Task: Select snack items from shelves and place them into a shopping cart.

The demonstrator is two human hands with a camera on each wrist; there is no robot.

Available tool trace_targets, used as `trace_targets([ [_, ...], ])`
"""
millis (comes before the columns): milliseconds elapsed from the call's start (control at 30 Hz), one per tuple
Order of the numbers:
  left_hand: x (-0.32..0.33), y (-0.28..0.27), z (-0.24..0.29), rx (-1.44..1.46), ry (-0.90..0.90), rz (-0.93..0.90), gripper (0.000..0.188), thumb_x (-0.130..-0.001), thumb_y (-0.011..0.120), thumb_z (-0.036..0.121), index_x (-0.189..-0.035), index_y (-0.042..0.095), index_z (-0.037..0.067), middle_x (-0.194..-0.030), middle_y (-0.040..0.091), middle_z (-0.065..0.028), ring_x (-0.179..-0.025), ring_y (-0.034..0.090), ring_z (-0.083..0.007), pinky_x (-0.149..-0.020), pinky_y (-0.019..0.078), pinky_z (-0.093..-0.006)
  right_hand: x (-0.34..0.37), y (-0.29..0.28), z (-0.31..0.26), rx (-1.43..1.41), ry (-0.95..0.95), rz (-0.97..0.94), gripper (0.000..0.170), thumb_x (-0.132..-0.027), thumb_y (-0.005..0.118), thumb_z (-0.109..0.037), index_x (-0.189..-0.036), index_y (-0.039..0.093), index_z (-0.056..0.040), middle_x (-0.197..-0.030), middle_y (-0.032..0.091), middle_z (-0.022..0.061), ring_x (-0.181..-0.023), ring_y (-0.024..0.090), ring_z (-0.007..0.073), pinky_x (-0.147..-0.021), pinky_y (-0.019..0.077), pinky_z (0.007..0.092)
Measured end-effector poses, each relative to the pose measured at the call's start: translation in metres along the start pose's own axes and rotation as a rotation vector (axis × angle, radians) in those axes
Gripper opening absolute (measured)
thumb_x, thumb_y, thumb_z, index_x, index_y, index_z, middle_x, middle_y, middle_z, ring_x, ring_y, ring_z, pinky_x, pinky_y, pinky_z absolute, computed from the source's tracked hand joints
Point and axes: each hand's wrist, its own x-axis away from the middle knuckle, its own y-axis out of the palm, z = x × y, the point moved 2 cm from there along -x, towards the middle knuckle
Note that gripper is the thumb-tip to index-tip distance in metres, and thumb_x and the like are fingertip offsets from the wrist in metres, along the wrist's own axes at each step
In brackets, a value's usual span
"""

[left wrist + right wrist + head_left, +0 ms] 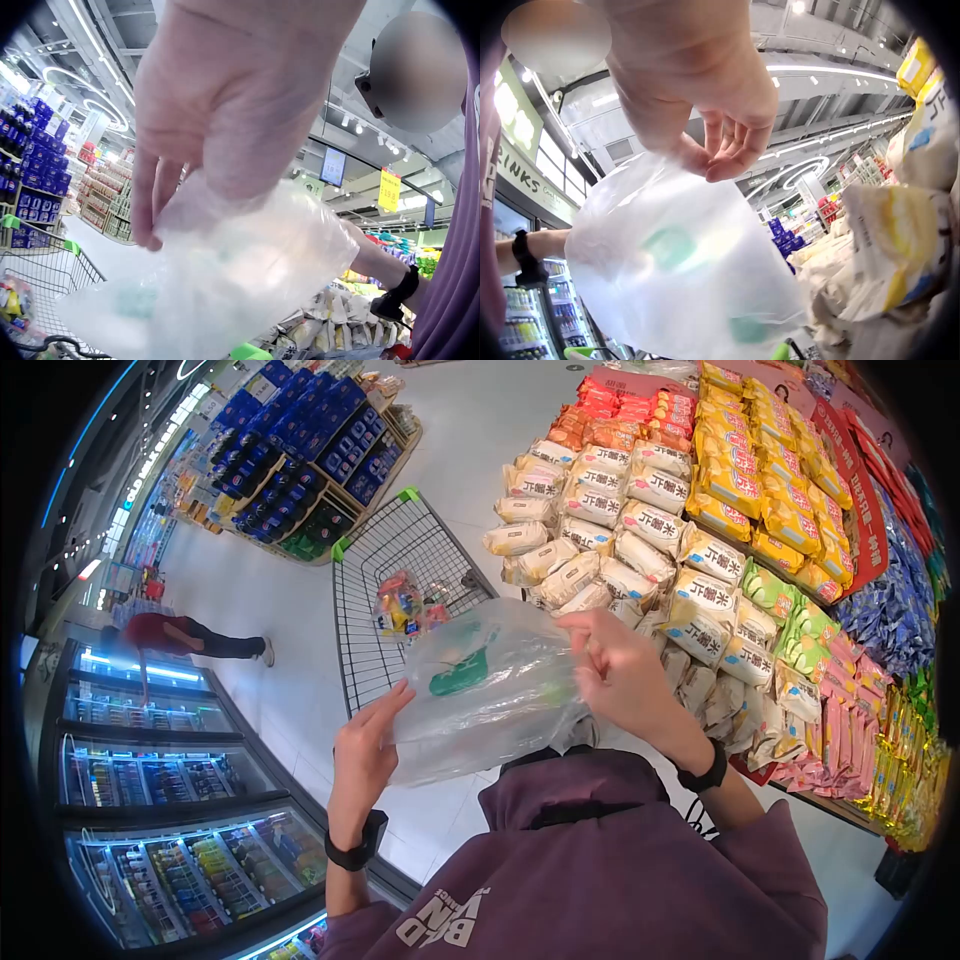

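Note:
A clear plastic bag (490,690) with green print is stretched between both hands, above the near end of a shopping cart (400,570). My left hand (365,755) grips the bag's left edge, its fingers extended along the film and its thumb hidden behind the plastic. On the other side my right hand (625,670) pinches the bag's upper right edge between thumb and curled fingers, as the right wrist view shows on the bag (682,255). Inside the cart lie colourful snack packets (400,605).
To the right rises a sloping display of white snack bags (600,510) and yellow bags (725,450). Glass-fronted drink coolers (170,775) line the left side. A person (190,635) stands beside them. Stacked blue drink packs (300,430) stand beyond the cart.

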Motion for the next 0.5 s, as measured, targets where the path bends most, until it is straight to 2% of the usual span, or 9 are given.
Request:
trace_targets([
  [33, 0.003, 0.0, -0.001, 0.031, -0.013, -0.116, 0.065, -0.064, 0.051, -0.019, -0.121, 0.065, 0.008, -0.126, 0.063, -0.0149, -0.109, 0.064, -0.0341, -0.088, 0.0535, -0.0375, 0.0, -0.006, 0.001, 0.048, 0.022, -0.036, 0.045, -0.076, 0.06, 0.0, -0.119, 0.057, -0.0082, -0.101, 0.061, 0.0092, -0.08, 0.064, 0.029, -0.072, 0.0527, 0.039],
  [100, 0.013, -0.003, -0.001, 0.09, -0.038, -0.355, 0.064, -0.063, 0.052, -0.017, -0.12, 0.066, 0.009, -0.13, 0.061, -0.0149, -0.11, 0.062, -0.0357, -0.092, 0.0524, -0.039, 0.006, -0.004, 0.011, 0.144, -0.145, -0.084, 0.045, -0.076, 0.058, 0.003, -0.119, 0.059, -0.0097, -0.11, 0.061, 0.008, -0.09, 0.063, 0.0283, -0.077, 0.0531, 0.0383],
  [133, 0.016, -0.005, -0.003, 0.124, 0.009, -0.45, 0.05, -0.071, 0.064, -0.007, -0.119, 0.067, 0.008, -0.126, 0.064, -0.0143, -0.11, 0.064, -0.0331, -0.092, 0.0517, -0.0373, 0.011, -0.001, 0.017, 0.19, -0.227, -0.111, 0.045, -0.076, 0.057, 0.004, -0.118, 0.06, -0.0104, -0.115, 0.061, 0.0074, -0.095, 0.062, 0.028, -0.08, 0.0532, 0.038],
  [233, 0.014, -0.013, -0.009, 0.401, 0.014, -0.662, 0.04, -0.078, 0.075, 0.01, -0.118, 0.067, 0.005, -0.122, 0.066, -0.0141, -0.107, 0.066, -0.0294, -0.091, 0.0513, -0.0352, 0.033, 0.016, 0.035, 0.174, -0.266, -0.309, 0.043, -0.076, 0.06, 0.003, -0.117, 0.063, -0.0096, -0.123, 0.06, 0.008, -0.102, 0.058, 0.0266, -0.082, 0.0523, 0.0356],
  [267, 0.006, -0.01, -0.018, 0.433, 0.035, -0.607, 0.04, -0.084, 0.075, 0.026, -0.115, 0.067, 0.002, -0.113, 0.069, -0.0146, -0.101, 0.067, -0.0265, -0.088, 0.0514, -0.0344, 0.035, 0.021, 0.035, 0.175, -0.318, -0.327, 0.041, -0.076, 0.06, 0.003, -0.114, 0.064, -0.0089, -0.122, 0.06, 0.0077, -0.103, 0.058, 0.0263, -0.083, 0.0525, 0.0356],
  [367, -0.017, 0.019, -0.036, 0.292, -0.166, -0.286, 0.04, -0.089, 0.07, 0.026, -0.12, 0.063, 0.001, -0.116, 0.067, -0.0175, -0.106, 0.064, -0.0297, -0.093, 0.0494, -0.0371, 0.035, 0.035, 0.033, 0.158, -0.451, -0.353, 0.034, -0.074, 0.062, 0.001, -0.107, 0.066, -0.0068, -0.12, 0.062, 0.0072, -0.105, 0.058, 0.0255, -0.084, 0.0531, 0.0356],
  [467, -0.044, 0.055, -0.051, 0.063, 0.072, -0.168, 0.043, -0.095, 0.06, 0.03, -0.127, 0.057, 0.001, -0.122, 0.062, -0.0202, -0.114, 0.059, -0.033, -0.097, 0.0464, -0.0402, 0.034, 0.04, 0.03, 0.102, -0.517, -0.334, 0.027, -0.072, 0.064, -0.001, -0.099, 0.067, -0.0048, -0.117, 0.064, 0.0075, -0.103, 0.059, 0.0249, -0.083, 0.0536, 0.0346],
  [500, -0.053, 0.068, -0.056, 0.085, 0.085, -0.173, 0.044, -0.097, 0.058, 0.031, -0.128, 0.056, 0.001, -0.124, 0.061, -0.0213, -0.115, 0.058, -0.034, -0.098, 0.0451, -0.0409, 0.033, 0.04, 0.028, 0.091, -0.524, -0.329, 0.024, -0.072, 0.064, -0.001, -0.095, 0.066, -0.0044, -0.116, 0.064, 0.0075, -0.103, 0.059, 0.0248, -0.082, 0.054, 0.034],
])
